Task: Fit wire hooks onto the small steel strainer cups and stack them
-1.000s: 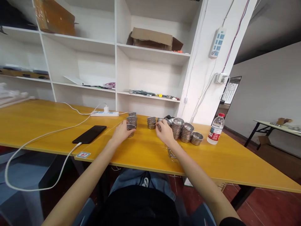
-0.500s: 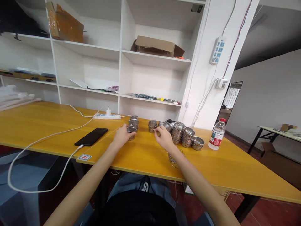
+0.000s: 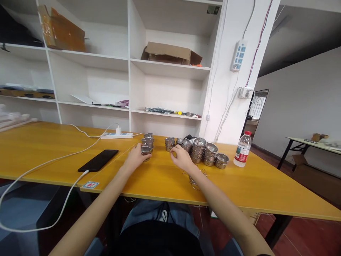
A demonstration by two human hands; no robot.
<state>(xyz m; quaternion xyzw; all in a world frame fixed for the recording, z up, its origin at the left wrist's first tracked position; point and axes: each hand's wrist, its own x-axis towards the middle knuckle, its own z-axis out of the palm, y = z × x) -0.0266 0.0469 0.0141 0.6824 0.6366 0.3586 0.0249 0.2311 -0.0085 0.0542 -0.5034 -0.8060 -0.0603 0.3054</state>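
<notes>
My left hand (image 3: 134, 157) is closed around the near side of a small perforated metal cup (image 3: 146, 150), thumb on its right. Just behind that cup stand more stacked metal cups (image 3: 147, 141). My right hand (image 3: 182, 158) has its thumb and fingertips pinched together above the table; whether anything small is between them I cannot make out. A short stack of cups (image 3: 169, 142) stands just beyond it. Taller stacks of perforated cups (image 3: 198, 149) are to its right. Beneath my right wrist lie thin bent wire pieces (image 3: 194, 183), partly hidden by the forearm.
A plastic bottle with a red cap (image 3: 243, 149) stands right of the cups. On the left a black phone (image 3: 98, 160) lies plugged into a white cable. A power strip (image 3: 117, 135) rests at the back, before white shelves (image 3: 170, 65) holding cardboard boxes.
The view has turned slightly right, so everything sits further left in the picture. My left hand stays on the cup, and my right hand keeps its pinch near the short stack.
</notes>
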